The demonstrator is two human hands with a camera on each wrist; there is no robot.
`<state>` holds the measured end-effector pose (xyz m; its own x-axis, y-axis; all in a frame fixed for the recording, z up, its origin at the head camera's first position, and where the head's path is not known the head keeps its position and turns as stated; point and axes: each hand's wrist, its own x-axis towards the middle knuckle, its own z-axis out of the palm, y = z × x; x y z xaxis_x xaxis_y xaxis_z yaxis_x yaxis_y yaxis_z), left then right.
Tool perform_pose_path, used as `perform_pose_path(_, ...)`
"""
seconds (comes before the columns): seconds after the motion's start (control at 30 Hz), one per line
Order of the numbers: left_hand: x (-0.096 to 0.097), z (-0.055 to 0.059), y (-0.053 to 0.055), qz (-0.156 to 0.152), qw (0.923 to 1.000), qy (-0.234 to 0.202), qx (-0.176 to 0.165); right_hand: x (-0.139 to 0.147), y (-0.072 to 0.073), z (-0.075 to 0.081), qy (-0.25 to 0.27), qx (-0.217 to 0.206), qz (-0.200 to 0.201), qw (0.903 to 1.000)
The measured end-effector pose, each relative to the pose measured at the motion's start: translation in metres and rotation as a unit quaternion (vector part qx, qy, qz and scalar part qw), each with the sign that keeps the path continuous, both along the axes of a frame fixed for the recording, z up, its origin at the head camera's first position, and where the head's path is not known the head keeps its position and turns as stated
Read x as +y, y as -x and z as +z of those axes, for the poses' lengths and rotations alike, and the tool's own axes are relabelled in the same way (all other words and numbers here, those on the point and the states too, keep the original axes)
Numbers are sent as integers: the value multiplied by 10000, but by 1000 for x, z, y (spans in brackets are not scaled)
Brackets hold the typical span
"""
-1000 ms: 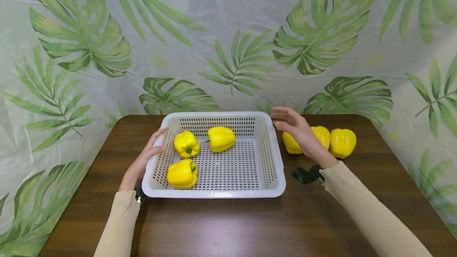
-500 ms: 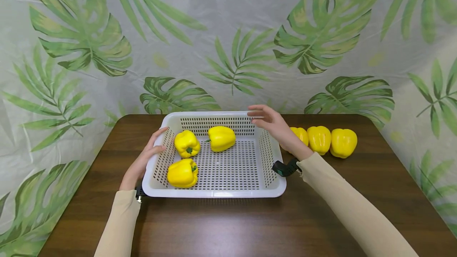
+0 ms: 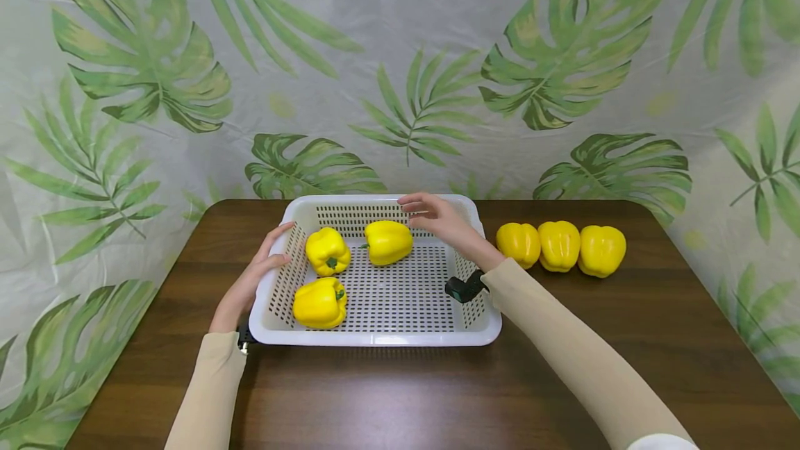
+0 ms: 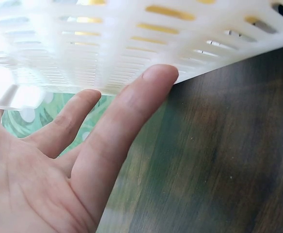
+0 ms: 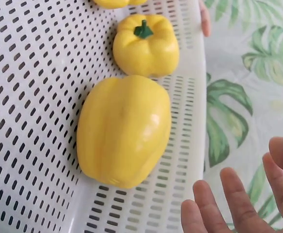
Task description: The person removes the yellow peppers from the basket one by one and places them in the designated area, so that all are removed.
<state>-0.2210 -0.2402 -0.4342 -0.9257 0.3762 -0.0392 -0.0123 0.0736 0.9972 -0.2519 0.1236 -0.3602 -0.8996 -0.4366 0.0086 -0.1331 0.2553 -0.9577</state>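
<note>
We see right hand (image 3: pixel 437 217) spread, empty, above back pepper (image 3: pixel 387 242) in basket (image 3: pixel 375 340). Left hand (image 3: pixel 253 276) flat against basket wall. Risk: careless grab rolls pepper, nudges basket.

Left hand (image 4: pixel 59 165) open, straight fingers (image 4: pixel 132 104) against white perforated basket wall (image 4: pixel 132 43), dark wooden table (image 4: pixel 228 160) beneath

Long beige sleeves (image 3: pixel 562 353), bare hands, seemingly dark green wrist-strapped cameras (image 3: pixel 464 288).

Perforated white plastic basket (image 3: pixel 481 311), glossy smooth yellow peppers (image 3: pixel 387 242), dark wood-grain table (image 3: pixel 400 394).
</note>
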Motion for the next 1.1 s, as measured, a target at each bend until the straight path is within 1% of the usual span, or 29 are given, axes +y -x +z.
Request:
perform_pose_path(0.13,0,0,0,-3,10000,-28,-9,-9,4,-5,-167,-116,97,9997)
perform_pose_path(0.3,-1,1,0,7,10000,-10,18,-19,10,-9,-463,-156,144,9987)
perform_pose_path(0.47,0,1,0,20,10000,-13,36,-28,15,-14,-796,-146,81,9967)
perform_pose_path(0.57,0,1,1,14,10000,-11,28,-31,17,-17,-956,-62,77,9954)
perform_pose_path(0.73,0,0,1,9,10000,1,40,-36,18,-20,-1281,43,12,9917)
perform_pose_path(0.87,0,0,2,0,10000,6,53,-38,19,-21,-1565,16,-98,9876)
perform_pose_path(0.93,0,0,1,-1,10000,13,46,-39,19,-22,-1659,-62,-116,9860)
perform_pose_path(1.1,0,-1,1,-12,10000,6,82,-41,19,-26,-1782,-120,-16,9839)
